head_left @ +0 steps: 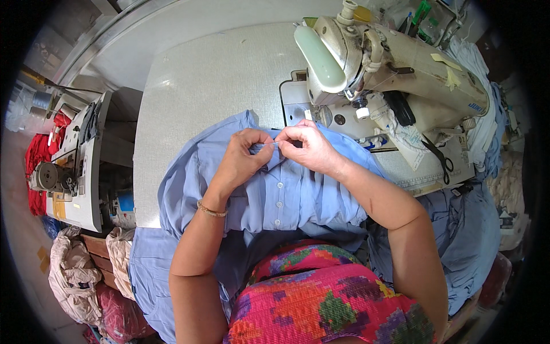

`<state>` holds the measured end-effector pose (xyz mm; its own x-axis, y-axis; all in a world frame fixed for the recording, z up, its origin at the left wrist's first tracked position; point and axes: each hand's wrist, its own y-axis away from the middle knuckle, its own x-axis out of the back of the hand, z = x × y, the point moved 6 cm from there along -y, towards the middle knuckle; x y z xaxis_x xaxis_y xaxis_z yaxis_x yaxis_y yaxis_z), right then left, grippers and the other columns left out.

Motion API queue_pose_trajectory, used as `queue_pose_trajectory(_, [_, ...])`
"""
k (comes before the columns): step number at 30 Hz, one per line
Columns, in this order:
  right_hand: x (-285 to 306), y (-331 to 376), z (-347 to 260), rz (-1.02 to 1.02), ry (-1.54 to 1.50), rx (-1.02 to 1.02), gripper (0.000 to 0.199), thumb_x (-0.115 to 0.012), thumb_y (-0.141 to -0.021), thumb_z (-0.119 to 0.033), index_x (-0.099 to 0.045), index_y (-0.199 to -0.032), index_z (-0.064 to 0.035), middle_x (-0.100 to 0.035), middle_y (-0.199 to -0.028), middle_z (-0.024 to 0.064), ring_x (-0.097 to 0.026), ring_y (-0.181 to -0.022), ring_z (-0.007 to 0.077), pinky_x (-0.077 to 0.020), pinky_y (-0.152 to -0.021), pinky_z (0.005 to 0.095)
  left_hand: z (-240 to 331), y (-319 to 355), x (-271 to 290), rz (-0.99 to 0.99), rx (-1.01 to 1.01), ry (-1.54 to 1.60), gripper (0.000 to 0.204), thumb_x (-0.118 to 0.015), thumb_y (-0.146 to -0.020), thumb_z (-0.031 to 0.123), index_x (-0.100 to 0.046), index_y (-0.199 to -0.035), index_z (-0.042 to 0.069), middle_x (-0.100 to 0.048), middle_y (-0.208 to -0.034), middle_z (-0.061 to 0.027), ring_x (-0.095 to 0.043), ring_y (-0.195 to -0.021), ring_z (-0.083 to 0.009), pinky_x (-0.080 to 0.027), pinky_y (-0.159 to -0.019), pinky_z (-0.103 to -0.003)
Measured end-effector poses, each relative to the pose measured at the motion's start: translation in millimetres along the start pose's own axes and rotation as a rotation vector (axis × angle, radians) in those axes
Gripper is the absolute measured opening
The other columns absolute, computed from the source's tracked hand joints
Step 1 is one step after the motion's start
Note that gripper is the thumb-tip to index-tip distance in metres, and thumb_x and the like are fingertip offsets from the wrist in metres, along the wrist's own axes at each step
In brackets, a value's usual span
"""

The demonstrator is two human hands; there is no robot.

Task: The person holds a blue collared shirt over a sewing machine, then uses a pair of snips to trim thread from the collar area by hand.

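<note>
A light blue buttoned shirt (281, 198) lies bunched on the grey sewing table (217, 80) in front of me and hangs down over my lap. My left hand (243, 155) pinches a fold of the shirt's upper edge. My right hand (306, 146) pinches the same edge right beside it, fingertips almost touching the left ones. Between them a thin thread or seam shows. Both hands sit just in front of the cream sewing machine (389, 63), near its needle area. A gold bracelet (212, 212) circles my left wrist.
Black scissors (441, 157) rest on the machine bed at right. More blue fabric (470, 229) piles at the right. A second sewing machine (69, 166) with red cloth stands at left. Bundled cloth bags (74, 275) lie on the floor lower left.
</note>
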<state>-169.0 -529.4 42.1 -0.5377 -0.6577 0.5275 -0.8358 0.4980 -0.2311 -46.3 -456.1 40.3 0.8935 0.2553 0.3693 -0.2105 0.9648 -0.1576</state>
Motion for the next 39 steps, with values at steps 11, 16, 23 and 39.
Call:
queue_pose_trajectory(11, [1.0,-1.2,-0.8,0.045,0.025,0.058,0.011,-0.058,-0.077,-0.016,-0.063,-0.078,-0.0067,-0.06,-0.062,0.0016,-0.056,-0.059,0.0142,-0.0348,-0.079,0.0293,-2.5,0.6,0.3,-0.048,0.036,-0.033,0.011,-0.065,-0.078,0.009,-0.061,-0.082,0.0,-0.06,-0.083,-0.0018,-0.053,-0.079,-0.0086,-0.042,-0.073,-0.022])
queue_pose_trajectory(16, [0.6,-1.0,-6.7,0.046,0.006,0.074,0.011,-0.059,-0.077,-0.013,-0.064,-0.079,-0.0039,-0.061,-0.062,0.0028,-0.058,-0.059,0.0128,-0.0385,-0.075,0.0275,-2.5,0.9,4.1,0.03,-0.016,-0.012,0.015,-0.066,-0.075,0.014,-0.062,-0.078,-0.001,-0.062,-0.073,-0.0081,-0.056,-0.075,-0.0178,-0.043,-0.066,-0.028])
queue_pose_trajectory(23, [-6.2,-3.3,12.0,-0.014,-0.356,-0.097,0.013,-0.061,-0.077,-0.008,-0.062,-0.079,0.0047,-0.062,-0.065,0.0056,-0.058,-0.062,0.0073,-0.0471,-0.058,0.0234,21.1,2.2,6.9,0.083,-0.237,-0.262,0.01,-0.067,-0.071,0.008,-0.061,-0.079,0.007,-0.057,-0.101,-0.0052,-0.051,-0.094,-0.0179,-0.032,-0.089,-0.031])
queue_pose_trajectory(39, [1.0,4.7,-11.3,0.09,0.324,0.164,0.006,-0.063,-0.078,-0.013,-0.063,-0.079,-0.007,-0.059,-0.069,0.0029,-0.056,-0.069,0.0164,-0.03,-0.092,0.0363,29.1,4.8,-2.7,0.128,-0.368,-0.508,0.007,-0.065,-0.067,0.007,-0.059,-0.071,0.006,-0.058,-0.102,-0.0043,-0.05,-0.102,-0.0189,-0.027,-0.092,-0.039])
